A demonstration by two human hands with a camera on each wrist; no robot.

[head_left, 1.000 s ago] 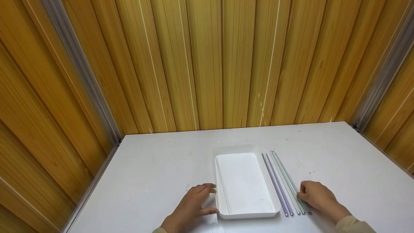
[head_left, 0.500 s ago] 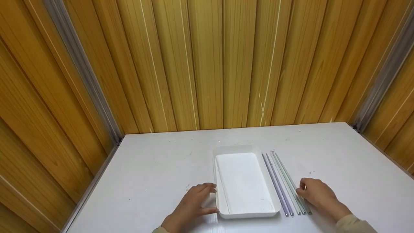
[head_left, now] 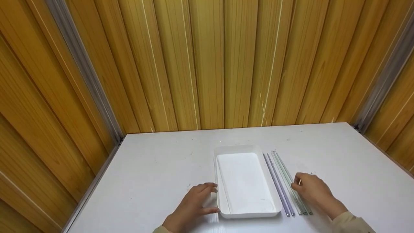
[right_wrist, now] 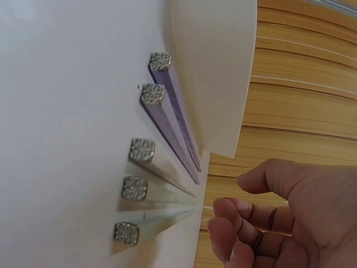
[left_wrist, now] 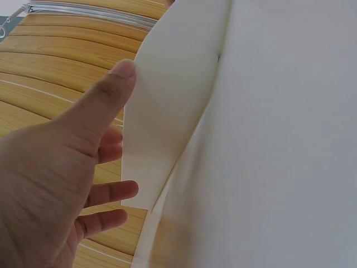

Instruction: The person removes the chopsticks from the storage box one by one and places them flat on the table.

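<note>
In the head view my left hand (head_left: pixel 194 202) is beside a shallow white tray (head_left: pixel 249 215), thumb and fingers touching its left side. The left wrist view shows the thumb tip on the edge of the tray wall (left_wrist: pixel 173 95). Right of the tray lie two purple chopsticks (head_left: pixel 278 191) and three pale green chopsticks (head_left: pixel 288 176), near ends patterned silver. My right hand (head_left: pixel 314 191) hovers beside the green ones, fingers loosely bent. In the right wrist view its thumb is apart from the fingers and nothing shows between them; the chopsticks' far tips appear close to its fingertips.
Everything stands on a white table (head_left: pixel 161 168). A wood-patterned wall (head_left: pixel 207 64) rises along its back edge, with grey metal posts (head_left: pixel 84 64) at the corners. Small dark specks dot the table top.
My right hand has shifted a little forward and left along the green chopsticks. The left hand, tray and chopsticks look unchanged.
</note>
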